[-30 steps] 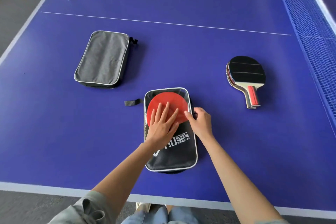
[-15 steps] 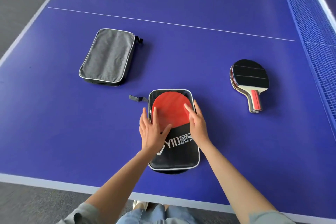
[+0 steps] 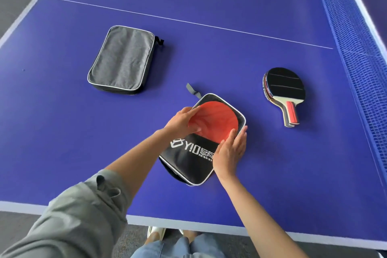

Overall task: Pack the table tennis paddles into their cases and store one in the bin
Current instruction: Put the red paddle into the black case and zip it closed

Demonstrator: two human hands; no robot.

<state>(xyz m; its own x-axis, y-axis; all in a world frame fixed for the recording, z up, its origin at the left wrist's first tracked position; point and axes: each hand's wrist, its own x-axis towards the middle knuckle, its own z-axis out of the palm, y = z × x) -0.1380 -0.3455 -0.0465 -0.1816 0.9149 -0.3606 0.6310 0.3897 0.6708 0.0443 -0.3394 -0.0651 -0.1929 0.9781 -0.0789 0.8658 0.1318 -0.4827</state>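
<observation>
The red paddle (image 3: 213,120) sits partly inside the black case (image 3: 189,158), its red face showing at the case's open far end. The left hand (image 3: 181,122) curls over the paddle's near-left rim, fingers on the rubber, while the right hand (image 3: 230,153) lies with straight fingers against the case's right edge, steadying it. Judging from this, the first paddle is nearly seated but the case is not yet closed. A second paddle (image 3: 284,94), black side up, lies bare to the right of the black case, and a grey case (image 3: 123,59) lies shut to its far left, so the second packing remains. No bin is in view. On the blue surface (image 3: 209,48) nothing blocks either reach; the net (image 3: 360,52) runs beyond the second paddle.
</observation>
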